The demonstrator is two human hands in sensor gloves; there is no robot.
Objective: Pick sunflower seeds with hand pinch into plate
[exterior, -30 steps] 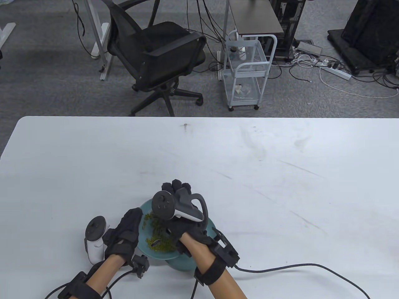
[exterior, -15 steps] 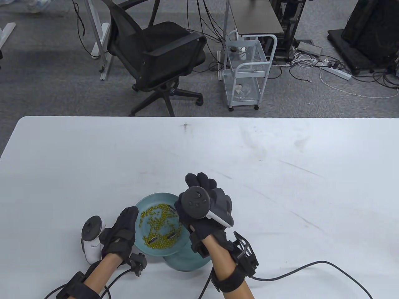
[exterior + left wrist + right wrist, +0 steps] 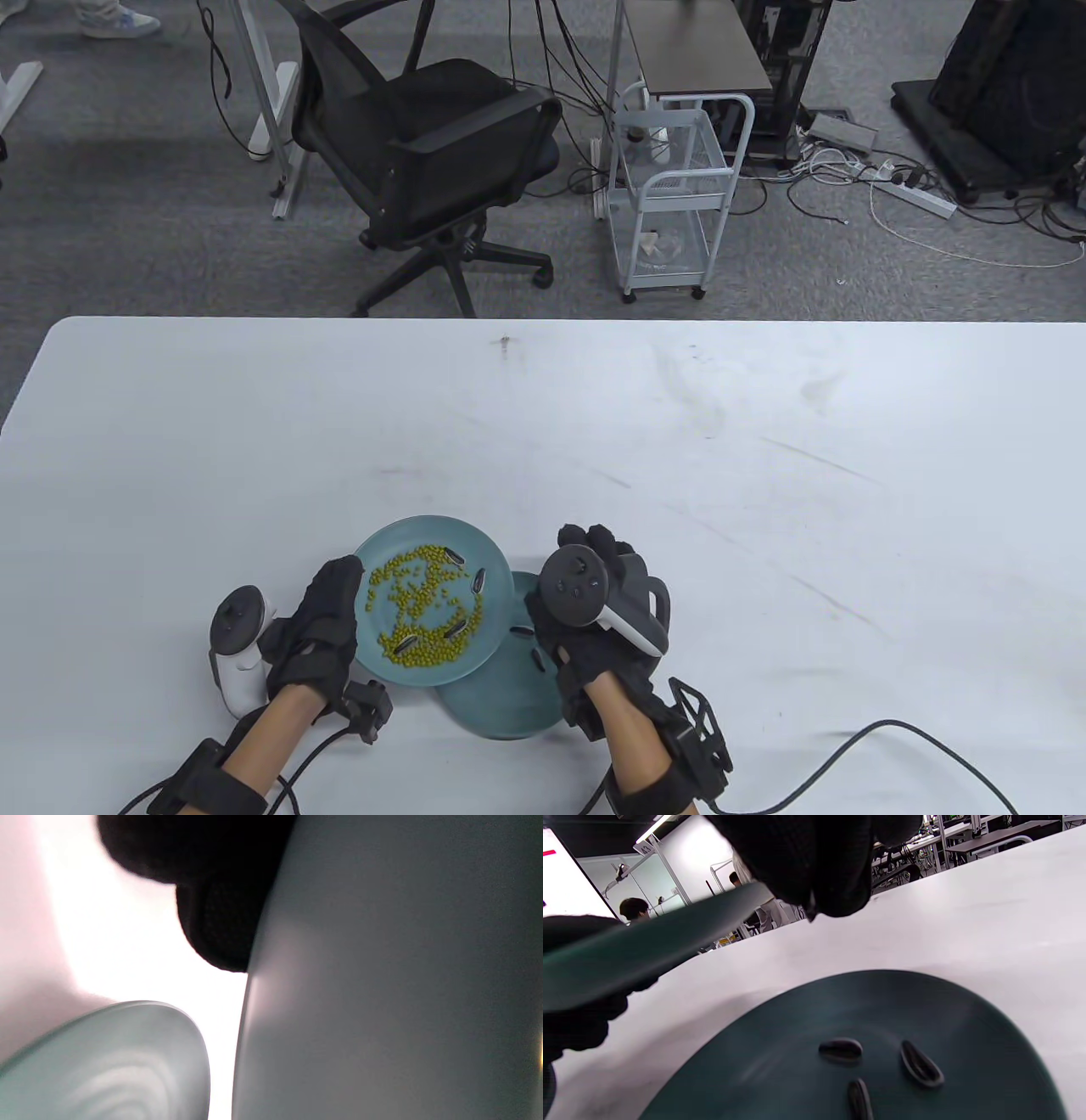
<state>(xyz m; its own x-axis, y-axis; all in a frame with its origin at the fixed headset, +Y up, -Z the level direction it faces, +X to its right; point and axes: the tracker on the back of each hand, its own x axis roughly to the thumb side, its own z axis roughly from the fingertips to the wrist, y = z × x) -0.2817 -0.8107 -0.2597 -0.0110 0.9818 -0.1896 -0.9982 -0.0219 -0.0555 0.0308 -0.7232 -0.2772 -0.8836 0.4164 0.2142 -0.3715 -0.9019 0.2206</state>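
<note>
My left hand (image 3: 338,586) grips the left rim of a teal plate (image 3: 424,525) and holds it tilted above the table. That plate carries green beans (image 3: 416,594) and several striped sunflower seeds (image 3: 456,558). A second teal plate (image 3: 501,705) lies on the table, partly under the first, with seeds (image 3: 517,631) on it. My right hand (image 3: 585,543) hovers over this lower plate. In the right wrist view its fingertips (image 3: 818,870) are pinched together with a small seed tip sticking out, above three seeds (image 3: 841,1049) on the lower plate (image 3: 967,1018).
The white table (image 3: 679,475) stretches far and right of the plates. Glove cables (image 3: 848,730) trail along the near edge. The left wrist view shows the held plate's underside (image 3: 382,984) and the lower plate (image 3: 127,1069).
My right hand has moved right and toward me, from over the bean plate to over the lower plate. My left hand has shifted the bean plate slightly left, uncovering more of the lower plate.
</note>
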